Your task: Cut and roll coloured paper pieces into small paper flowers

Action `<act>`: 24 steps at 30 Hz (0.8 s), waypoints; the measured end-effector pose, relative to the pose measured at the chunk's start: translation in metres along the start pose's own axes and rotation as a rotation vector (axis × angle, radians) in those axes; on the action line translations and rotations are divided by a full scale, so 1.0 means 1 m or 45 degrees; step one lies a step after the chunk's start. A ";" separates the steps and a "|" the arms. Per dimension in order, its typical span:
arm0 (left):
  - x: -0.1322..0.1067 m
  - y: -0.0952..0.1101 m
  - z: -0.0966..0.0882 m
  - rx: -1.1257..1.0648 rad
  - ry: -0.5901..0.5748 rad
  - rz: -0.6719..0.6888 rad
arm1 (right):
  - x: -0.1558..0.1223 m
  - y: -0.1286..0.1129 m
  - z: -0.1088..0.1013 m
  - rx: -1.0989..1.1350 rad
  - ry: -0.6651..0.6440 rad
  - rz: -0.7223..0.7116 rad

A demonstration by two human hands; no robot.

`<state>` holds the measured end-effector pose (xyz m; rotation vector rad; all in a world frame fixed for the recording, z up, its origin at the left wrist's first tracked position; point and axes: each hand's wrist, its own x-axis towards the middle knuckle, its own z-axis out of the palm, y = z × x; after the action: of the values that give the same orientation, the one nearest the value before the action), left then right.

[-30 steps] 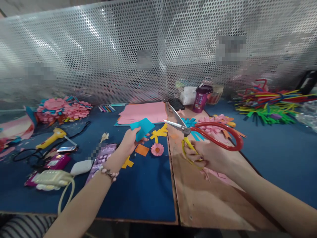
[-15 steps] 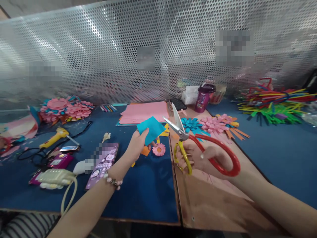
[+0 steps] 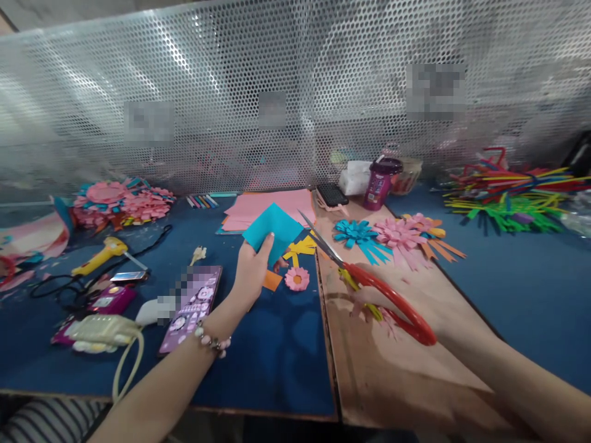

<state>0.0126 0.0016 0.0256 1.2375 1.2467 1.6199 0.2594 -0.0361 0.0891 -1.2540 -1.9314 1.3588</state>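
The left hand pinches blue paper. Apart from it, the right hand grips scissors, slanting up-left, tips near the paper's right corner.

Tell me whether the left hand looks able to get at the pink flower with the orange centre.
Probably yes: the pink flower lies close by on the table, with nothing seen lying over it. The left hand holds blue paper, though, so its grip would likely need freeing first.

Left grip partly hidden behind the flat turquoise paper square; crumpled clear plastic, cut off right!
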 end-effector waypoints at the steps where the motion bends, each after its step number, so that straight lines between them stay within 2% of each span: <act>1: -0.001 0.001 0.001 -0.004 0.005 -0.011 | 0.001 -0.005 0.002 -0.014 -0.022 0.059; 4: -0.004 0.005 0.004 -0.003 -0.024 -0.036 | 0.003 -0.014 0.010 -0.088 -0.033 0.286; 6: -0.006 0.007 0.006 0.002 -0.075 -0.021 | 0.006 -0.013 0.014 -0.156 -0.003 0.329; 11: -0.010 0.007 0.009 -0.014 -0.115 -0.054 | 0.008 0.001 0.017 -0.169 -0.020 0.324; 19: -0.013 0.009 0.011 -0.048 -0.207 -0.081 | 0.009 0.008 0.018 -0.158 -0.044 0.252; 24: -0.014 0.009 0.011 -0.084 -0.200 -0.179 | 0.009 0.017 0.018 -0.129 -0.054 0.184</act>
<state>0.0273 -0.0112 0.0316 1.1851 1.1469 1.4239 0.2480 -0.0354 0.0655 -1.4489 -1.9936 1.3824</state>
